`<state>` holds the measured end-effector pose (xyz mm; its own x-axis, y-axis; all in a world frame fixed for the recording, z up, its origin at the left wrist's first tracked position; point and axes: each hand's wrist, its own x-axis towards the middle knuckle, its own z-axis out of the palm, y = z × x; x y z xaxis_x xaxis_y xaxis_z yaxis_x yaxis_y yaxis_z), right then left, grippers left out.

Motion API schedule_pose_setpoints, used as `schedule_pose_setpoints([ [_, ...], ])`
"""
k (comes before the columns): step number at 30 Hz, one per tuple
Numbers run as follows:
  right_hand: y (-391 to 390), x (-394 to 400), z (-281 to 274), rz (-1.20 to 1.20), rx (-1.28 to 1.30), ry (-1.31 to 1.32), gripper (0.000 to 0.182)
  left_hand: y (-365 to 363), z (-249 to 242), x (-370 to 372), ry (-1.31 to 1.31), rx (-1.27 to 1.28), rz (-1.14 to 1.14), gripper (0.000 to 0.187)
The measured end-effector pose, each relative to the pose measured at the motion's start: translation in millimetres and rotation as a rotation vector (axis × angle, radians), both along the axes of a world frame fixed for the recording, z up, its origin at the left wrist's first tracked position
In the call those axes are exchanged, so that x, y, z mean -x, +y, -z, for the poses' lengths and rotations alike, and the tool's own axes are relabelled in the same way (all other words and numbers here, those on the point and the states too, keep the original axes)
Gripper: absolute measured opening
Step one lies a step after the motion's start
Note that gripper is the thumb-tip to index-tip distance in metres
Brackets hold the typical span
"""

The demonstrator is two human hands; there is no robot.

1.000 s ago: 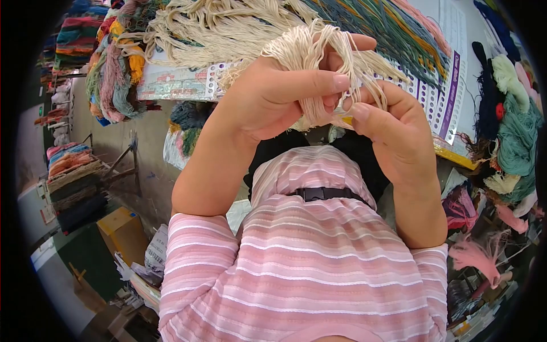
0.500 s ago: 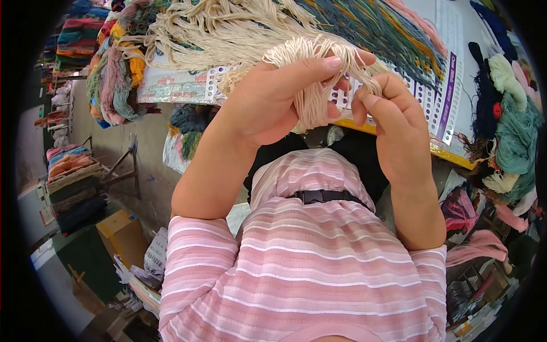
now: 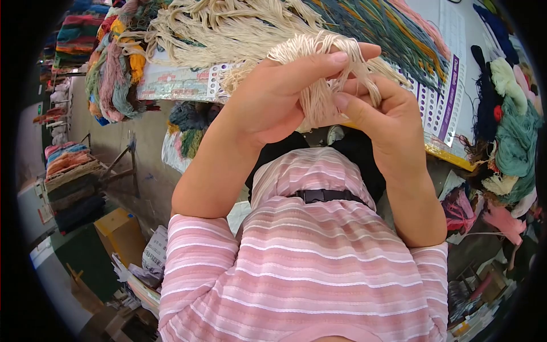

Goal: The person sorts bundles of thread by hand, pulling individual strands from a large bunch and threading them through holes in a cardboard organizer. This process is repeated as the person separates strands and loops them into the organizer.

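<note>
A hank of cream yarn is looped over my left hand, whose thumb lies across the strands near the top. My right hand is at the hank's right side, thumb and fingers closed on some of its strands. Both hands are close together above the table's front edge. Behind them a long bundle of loose cream yarn lies across the table. Blue-green and mustard yarn strands lie beside that bundle. The fingers of my left hand behind the hank are partly hidden.
White printed sheets with rows of holes lie at the table's yellow front edge. Multicoloured yarn hanks hang at the left corner, and teal yarn hangs at the right. A cardboard box stands on the floor at left.
My right hand has moved slightly left, in against the hank, and its thumb now lies over the strands. My left hand has barely shifted. At the far right, pink yarn has changed position.
</note>
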<state>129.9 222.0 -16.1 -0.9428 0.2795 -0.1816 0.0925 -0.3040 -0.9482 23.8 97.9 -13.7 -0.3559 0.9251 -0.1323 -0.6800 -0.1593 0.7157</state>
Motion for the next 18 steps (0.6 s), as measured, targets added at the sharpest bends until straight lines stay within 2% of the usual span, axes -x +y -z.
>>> schedule_pose_setpoints([
  [2,-1.8,0.2,-0.9,0.017,0.018,0.006,0.012,1.5,-8.0,-3.6,0.029,0.071,-0.078,0.047],
  [5,-1.6,-0.7,-1.0,0.0,0.029,0.013,0.011,-3.8,-2.5,4.3,0.003,-0.031,-0.01,0.047],
  [10,0.0,-2.2,-1.5,-0.045,0.083,0.011,0.008,-5.1,-4.8,5.0,0.093,0.034,-0.104,0.048],
  [16,-0.5,-1.8,-0.2,-0.025,0.114,0.06,0.009,-7.2,-3.9,7.6,0.209,0.026,-0.092,0.05],
  [18,-2.9,0.9,4.9,0.049,0.134,0.096,0.008,-7.0,-4.1,8.4,0.205,0.015,-0.097,0.05],
])
